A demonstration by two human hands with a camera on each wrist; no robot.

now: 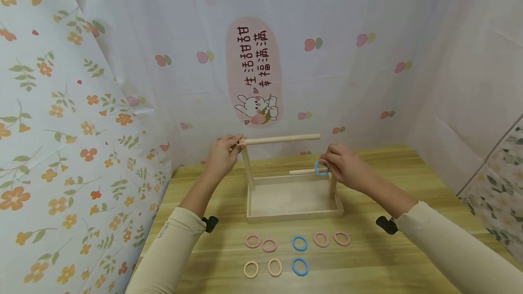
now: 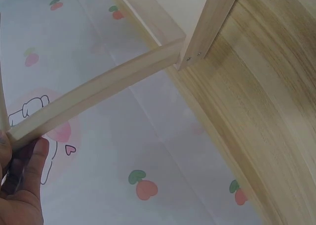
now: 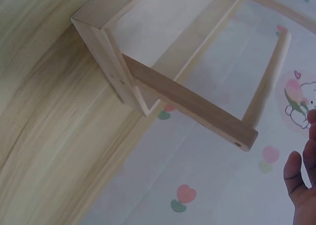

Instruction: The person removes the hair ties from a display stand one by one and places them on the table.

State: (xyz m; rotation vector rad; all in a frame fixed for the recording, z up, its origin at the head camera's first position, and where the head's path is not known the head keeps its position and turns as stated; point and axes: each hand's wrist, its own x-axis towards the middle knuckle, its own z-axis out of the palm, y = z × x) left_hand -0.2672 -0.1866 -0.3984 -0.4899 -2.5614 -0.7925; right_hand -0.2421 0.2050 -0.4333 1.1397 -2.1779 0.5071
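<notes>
A pale wooden rack has a shallow tray base (image 1: 294, 215), a tall left post (image 1: 248, 167) with an upper rod (image 1: 282, 139), and a shorter right post (image 1: 332, 187) with a lower rod (image 1: 304, 172). My left hand (image 1: 224, 155) grips the top of the tall post, where the upper rod meets it; in the left wrist view, fingers (image 2: 34, 170) lie against that post's end. Between thumb and fingertips, my right hand (image 1: 345, 167) pinches a blue ring (image 1: 316, 168) beside the short post, overlapping the lower rod. The right wrist view leaves the ring out of sight.
Several pink rings (image 1: 252, 247), two blue rings (image 1: 300, 250) and two pale yellow-orange rings (image 1: 251, 277) lie in two rows on the wood-grain table (image 1: 367, 257) in front of the rack. A printed curtain (image 1: 347, 80) hangs close behind it.
</notes>
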